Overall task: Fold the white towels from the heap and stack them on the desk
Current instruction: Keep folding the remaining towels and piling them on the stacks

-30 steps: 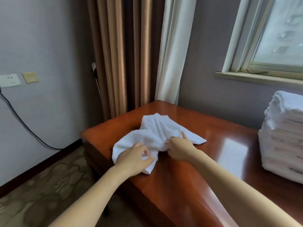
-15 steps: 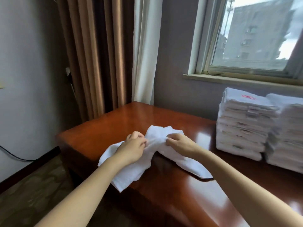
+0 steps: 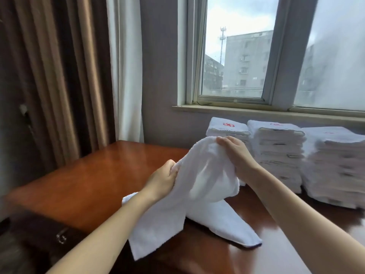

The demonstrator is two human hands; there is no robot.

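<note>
Compared with a moment ago, both hands have lifted the white towel (image 3: 205, 186) up off the reddish-brown wooden desk (image 3: 83, 180), where before it lay mostly flat and rumpled under them; the view has also tilted up and to the right, so more of the window (image 3: 235, 56) and three stacks of folded towels now show. The left hand (image 3: 163, 179) is closed in a fist around a gathered edge of the towel, low and near the person. The right hand (image 3: 235, 153) sits higher and farther away, its fingers curled tight over the towel's upper fold, pinching the cloth. Between the two hands the towel hangs in a loose, bunched drape, thick and fluffy in texture, plain white with no mark showing. Below the left hand one flap drops down past the desk's near edge. Below the right hand another end trails onto the desk top and lies there in a long tapering point, touching the wood. Beyond the right hand, against the wall under the windowsill, stands the nearest stack of folded towels (image 3: 227, 129), with a red emblem on its top towel; a second stack (image 3: 278, 155) and a third stack (image 3: 333, 167) stand just beside it to the right. Brown and white curtains (image 3: 83, 72) hang beyond the left hand.
</note>
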